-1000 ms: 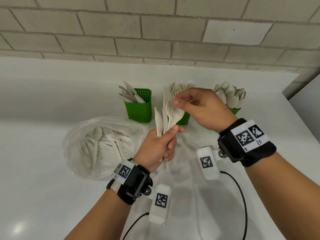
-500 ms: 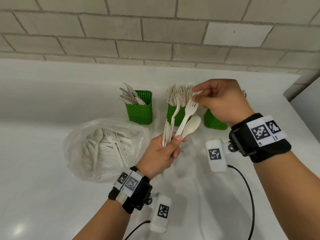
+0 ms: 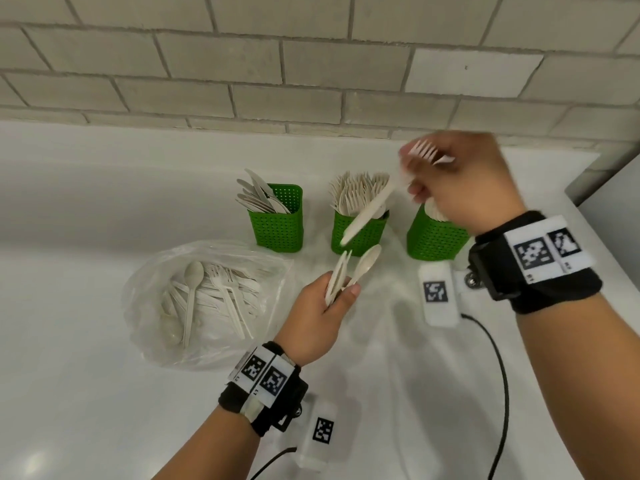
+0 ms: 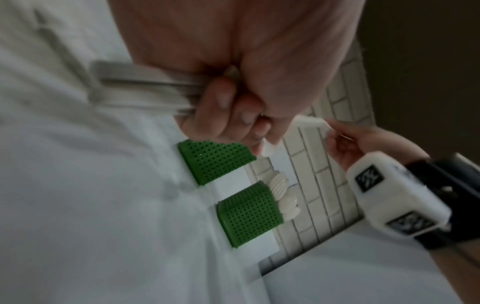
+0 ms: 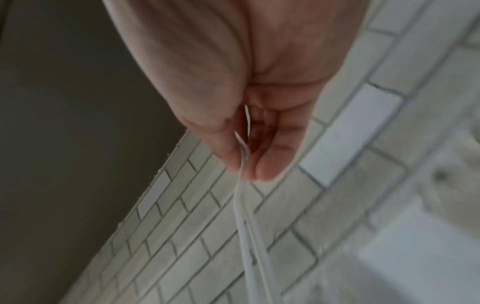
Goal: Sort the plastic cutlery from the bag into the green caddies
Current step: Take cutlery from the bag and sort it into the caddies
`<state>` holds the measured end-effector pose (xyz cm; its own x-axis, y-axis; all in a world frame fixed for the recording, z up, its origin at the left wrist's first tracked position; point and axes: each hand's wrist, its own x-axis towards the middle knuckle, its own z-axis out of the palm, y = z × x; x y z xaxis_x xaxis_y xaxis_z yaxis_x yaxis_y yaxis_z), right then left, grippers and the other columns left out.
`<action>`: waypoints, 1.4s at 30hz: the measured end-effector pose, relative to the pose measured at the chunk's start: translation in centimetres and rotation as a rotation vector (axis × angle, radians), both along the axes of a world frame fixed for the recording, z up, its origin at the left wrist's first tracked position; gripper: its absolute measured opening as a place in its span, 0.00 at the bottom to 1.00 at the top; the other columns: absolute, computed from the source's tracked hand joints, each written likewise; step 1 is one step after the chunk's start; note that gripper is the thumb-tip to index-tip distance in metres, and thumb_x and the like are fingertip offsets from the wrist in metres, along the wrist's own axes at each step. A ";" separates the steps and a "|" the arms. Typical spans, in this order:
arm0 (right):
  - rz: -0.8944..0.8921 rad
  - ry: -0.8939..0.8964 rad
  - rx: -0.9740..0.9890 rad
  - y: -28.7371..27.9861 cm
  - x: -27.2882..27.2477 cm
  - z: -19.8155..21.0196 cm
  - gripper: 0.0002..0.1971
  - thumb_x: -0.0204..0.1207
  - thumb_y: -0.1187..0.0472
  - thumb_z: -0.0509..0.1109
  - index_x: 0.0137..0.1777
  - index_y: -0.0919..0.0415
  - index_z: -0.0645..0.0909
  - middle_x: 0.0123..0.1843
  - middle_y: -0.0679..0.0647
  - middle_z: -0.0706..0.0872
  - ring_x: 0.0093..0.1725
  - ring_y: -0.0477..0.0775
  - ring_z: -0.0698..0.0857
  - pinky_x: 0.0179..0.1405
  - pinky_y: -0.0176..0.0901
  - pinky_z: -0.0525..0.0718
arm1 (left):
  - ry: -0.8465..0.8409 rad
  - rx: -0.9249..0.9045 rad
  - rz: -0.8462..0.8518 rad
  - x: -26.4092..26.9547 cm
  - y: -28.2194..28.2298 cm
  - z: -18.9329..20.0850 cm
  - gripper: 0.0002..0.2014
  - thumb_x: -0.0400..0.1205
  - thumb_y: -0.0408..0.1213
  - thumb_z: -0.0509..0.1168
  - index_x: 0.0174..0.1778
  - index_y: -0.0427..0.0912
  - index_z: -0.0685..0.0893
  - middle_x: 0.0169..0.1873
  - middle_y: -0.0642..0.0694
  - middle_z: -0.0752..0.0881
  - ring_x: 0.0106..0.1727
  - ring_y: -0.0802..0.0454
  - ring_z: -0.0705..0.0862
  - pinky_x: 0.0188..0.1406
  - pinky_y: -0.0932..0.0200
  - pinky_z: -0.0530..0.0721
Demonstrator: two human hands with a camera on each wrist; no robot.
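My left hand (image 3: 341,294) grips a small bundle of white cutlery (image 3: 337,275), with a spoon (image 3: 367,259) sticking out on its right. In the left wrist view its fingers (image 4: 221,107) curl round the handles. My right hand (image 3: 420,178) is raised and blurred above the caddies. It pinches white forks (image 3: 370,206) near the tines, handles slanting down-left; the right wrist view shows two thin handles (image 5: 244,226). Three green caddies stand in a row: knives (image 3: 277,230), forks (image 3: 367,240), spoons (image 3: 434,240). The clear bag (image 3: 204,303) with several pieces lies at the left.
Everything stands on a white counter (image 3: 86,375) against a pale brick wall (image 3: 311,74). The counter's right edge (image 3: 588,216) runs close behind my right wrist. A black cable (image 3: 502,375) trails from the right wrist camera across the counter.
My right hand has pulled the forks out of the left hand's bundle and lifted them up and to the right. The left hand has sunk a little and keeps the remaining pieces.
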<state>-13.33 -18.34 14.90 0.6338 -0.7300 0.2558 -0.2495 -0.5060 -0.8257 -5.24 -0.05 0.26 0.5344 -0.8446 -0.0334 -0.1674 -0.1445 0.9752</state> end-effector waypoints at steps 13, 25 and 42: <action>0.064 0.263 -0.605 -1.8 3.3 -5.6 0.11 0.83 0.60 0.65 0.53 0.63 0.88 0.46 0.61 0.83 0.46 0.62 0.82 0.40 0.46 0.75 | 0.554 -0.122 0.003 0.0 -0.1 2.0 0.07 0.85 0.38 0.63 0.47 0.39 0.83 0.23 0.48 0.67 0.19 0.56 0.61 0.16 0.67 0.61; 0.523 0.324 -0.192 3.2 1.9 -3.5 0.07 0.79 0.54 0.72 0.53 0.52 0.89 0.45 0.46 0.86 0.49 0.43 0.83 0.55 0.38 0.78 | 0.591 -0.130 -0.053 0.3 -0.3 2.5 0.12 0.76 0.45 0.67 0.44 0.39 0.85 0.20 0.50 0.66 0.16 0.58 0.60 0.15 0.69 0.56; 0.825 0.502 0.147 3.3 1.2 -1.9 0.09 0.79 0.61 0.73 0.57 0.60 0.88 0.44 0.63 0.89 0.38 0.54 0.82 0.39 0.44 0.79 | 0.482 0.052 -0.423 0.5 1.7 3.2 0.11 0.80 0.42 0.69 0.36 0.40 0.88 0.14 0.46 0.63 0.14 0.53 0.59 0.15 0.63 0.61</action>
<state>-12.11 -15.08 13.04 0.9703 -0.0114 -0.2415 -0.2032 -0.5795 -0.7892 -4.75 1.63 3.42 0.0705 -0.9697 -0.2338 0.2353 -0.2116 0.9486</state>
